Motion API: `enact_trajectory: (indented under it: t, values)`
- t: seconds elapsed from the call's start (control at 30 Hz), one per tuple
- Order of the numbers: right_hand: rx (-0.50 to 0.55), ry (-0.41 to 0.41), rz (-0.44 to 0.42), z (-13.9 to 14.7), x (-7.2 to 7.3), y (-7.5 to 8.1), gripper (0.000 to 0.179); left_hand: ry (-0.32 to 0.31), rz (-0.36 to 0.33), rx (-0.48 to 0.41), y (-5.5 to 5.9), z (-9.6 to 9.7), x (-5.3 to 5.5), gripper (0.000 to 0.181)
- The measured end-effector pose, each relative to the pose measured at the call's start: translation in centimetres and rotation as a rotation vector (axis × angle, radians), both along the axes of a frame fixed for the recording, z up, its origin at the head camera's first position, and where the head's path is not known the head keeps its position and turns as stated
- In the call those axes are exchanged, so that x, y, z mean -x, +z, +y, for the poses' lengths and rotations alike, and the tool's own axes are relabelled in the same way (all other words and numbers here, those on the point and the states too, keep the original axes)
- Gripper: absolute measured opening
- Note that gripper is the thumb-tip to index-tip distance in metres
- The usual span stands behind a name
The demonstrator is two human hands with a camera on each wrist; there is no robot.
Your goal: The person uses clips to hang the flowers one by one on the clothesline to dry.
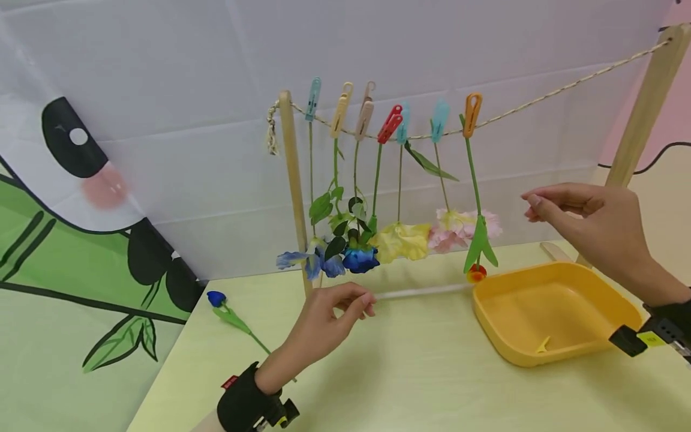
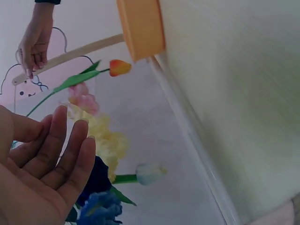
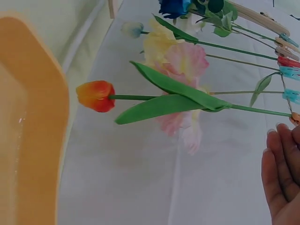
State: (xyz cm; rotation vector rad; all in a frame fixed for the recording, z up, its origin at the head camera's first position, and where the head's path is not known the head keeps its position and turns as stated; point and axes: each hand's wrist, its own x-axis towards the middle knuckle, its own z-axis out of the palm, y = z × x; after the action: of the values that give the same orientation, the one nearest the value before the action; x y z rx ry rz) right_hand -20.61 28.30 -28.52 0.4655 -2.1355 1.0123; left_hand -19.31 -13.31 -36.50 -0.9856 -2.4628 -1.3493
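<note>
My left hand point(image 1: 332, 315) hovers over the table in front of the hanging flowers, its fingers loosely bent and holding nothing. To the right, my right hand point(image 1: 599, 219) hangs above the yellow basin point(image 1: 588, 276), also holding nothing. Nearest to it, an orange clothespin point(image 1: 472, 114) clips a red-orange tulip point(image 3: 96, 96) head-down on the rope point(image 1: 567, 89). Further left, several pegged flowers hang upside down, among them a pink flower point(image 1: 453, 228), a yellow flower point(image 1: 405, 240) and a blue rose point(image 1: 360, 258). A red clothespin point(image 1: 390, 125) grips the stem of a pale tulip point(image 2: 151, 174).
A blue tulip point(image 1: 217, 299) lies on the table point(image 1: 410, 384), its stem passing behind my left forearm. One small yellow clothespin point(image 1: 543, 345) is inside the basin. Wooden posts point(image 1: 294, 180) hold the rope at both ends, before a white backdrop.
</note>
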Motion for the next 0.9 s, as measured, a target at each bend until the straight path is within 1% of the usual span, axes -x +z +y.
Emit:
enact_trajectory:
  t: [0.07,0.13,0.23,0.33,0.4,0.47,0.53,0.57,0.63,0.67,0.73,0.8,0.9]
  values:
    - [-0.008,-0.009,-0.016,0.4,-0.3,-0.9,0.014,0.032,0.038,0.036,-0.7,-0.8,-0.1,0.02]
    - [-0.014,-0.01,-0.063,0.8,-0.6,-1.8,0.014,0.055,0.061,0.064,-1.4,-1.4,-0.4,0.023]
    - [-0.058,-0.011,-0.175,1.3,-0.9,-3.5,0.013,0.05,0.073,0.08,-2.3,-2.4,-1.0,0.024]
    - [-0.158,0.017,-0.288,1.8,-1.0,-5.7,0.012,0.044,0.109,0.12,-3.0,-3.6,-1.5,0.021]
    - [-0.238,0.048,-0.326,1.9,-1.0,-7.3,0.013,0.057,0.146,0.175,-3.4,-4.6,-1.6,0.018]
    - [-0.303,0.092,-0.358,2.2,-1.1,-8.7,0.013,0.071,0.164,0.241,-3.8,-5.8,-1.5,0.017]
    - [-0.381,0.109,-0.35,2.4,-1.2,-10.1,0.013,0.081,0.16,0.328,-4.2,-7.2,-1.5,0.014]
    - [-0.413,0.113,-0.333,2.5,-1.1,-10.8,0.011,0.086,0.157,0.375,-4.4,-8.0,-1.5,0.012]
    - [-0.473,0.108,-0.323,2.6,-1.2,-11.7,0.009,0.093,0.134,0.457,-4.7,-9.5,-1.6,0.008]
    - [-0.506,0.095,-0.301,2.6,-1.2,-12.2,0.013,0.1,0.126,0.492,-4.9,-10.2,-1.6,0.006]
    - [-0.548,0.072,-0.306,2.8,-1.3,-12.7,0.018,0.123,0.128,0.55,-5.3,-11.6,-1.7,0.002]
    - [-0.571,0.05,-0.369,2.9,-1.5,-13.0,0.024,0.142,0.146,0.577,-5.7,-12.8,-1.8,0.006]
    - [-0.61,-0.001,-0.463,3.2,-1.8,-13.3,0.031,0.169,0.198,0.613,-6.3,-14.4,-1.8,0.017]
